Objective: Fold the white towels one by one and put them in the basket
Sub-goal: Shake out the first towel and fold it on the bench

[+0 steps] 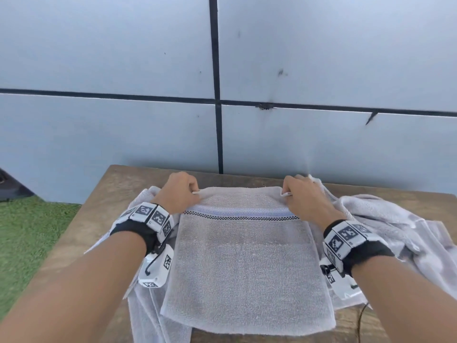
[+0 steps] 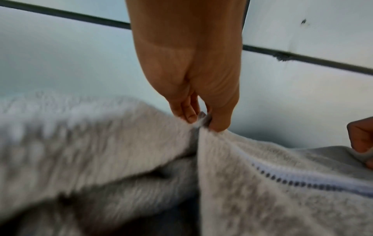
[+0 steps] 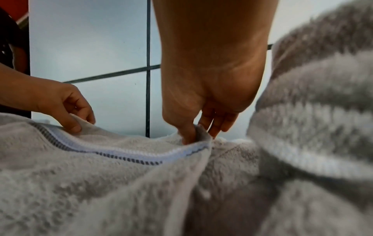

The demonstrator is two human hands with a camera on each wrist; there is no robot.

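Observation:
A white towel with a blue and black checked band lies folded on the wooden table. My left hand pinches its far left corner between thumb and fingers. My right hand pinches the far right corner the same way. Both far corners are lifted slightly off the layer below. More white towels lie crumpled underneath and to the right. No basket is in view.
A pale panelled wall with dark seams stands just behind the table's far edge. Green artificial grass covers the floor to the left. A thin black cable hangs near the table's front right.

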